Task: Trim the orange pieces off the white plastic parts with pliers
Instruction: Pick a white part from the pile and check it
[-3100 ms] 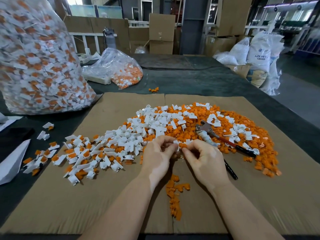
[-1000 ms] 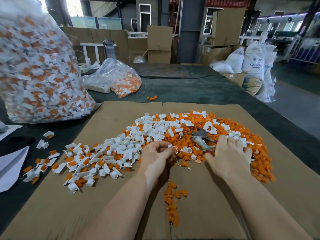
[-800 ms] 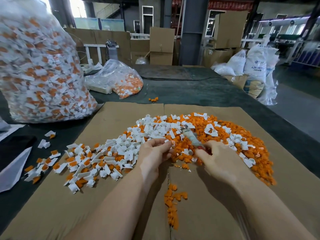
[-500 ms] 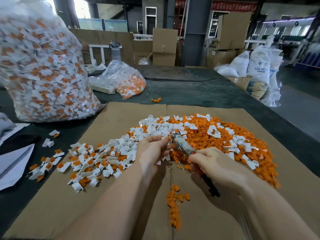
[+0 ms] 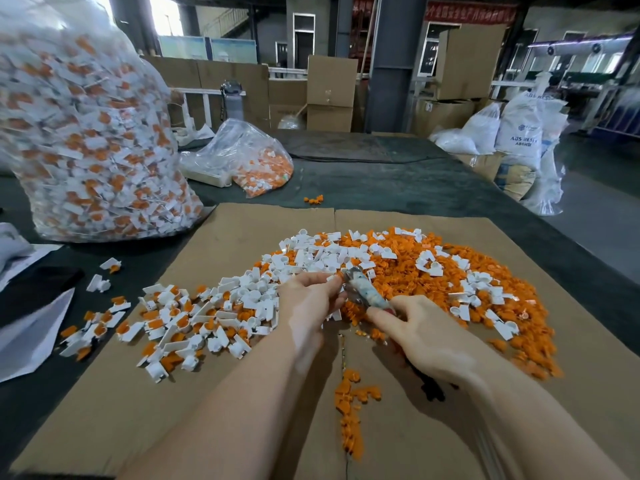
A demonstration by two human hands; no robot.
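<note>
Both hands meet over the near edge of the pile. From my remote seat I see the left hand (image 5: 308,306) with its fingers curled toward the plier head, pinching something small at the fingertips; whether that is a white part I cannot tell. Just right of it, the right hand (image 5: 426,336) is wrapped round the grips of the worn metal pliers with dark handles (image 5: 363,293), one black handle end showing below the palm; the head tilts up and left to the left fingertips. How its jaws stand is blurred.

Working from the far left: one big clear plastic sack stuffed with white-and-orange parts (image 5: 83,133) stands on the dark table covering (image 5: 398,185). Near it lie folded white paper sheets (image 5: 31,334). Further right and farther off sits one smaller clear bag holding orange scraps (image 5: 249,161).

One flat brown cardboard sheet (image 5: 173,393) carries the work. On its left lie loose white plastic parts with orange pieces attached (image 5: 187,317), too many to count; to the right spreads a heap of cut orange plastic pieces (image 5: 433,282) with white parts mixed in. A narrow trail of orange trimmings (image 5: 349,410) lies near, between my forearms.

At far right, several white sacks (image 5: 519,133) stand beside the table.
</note>
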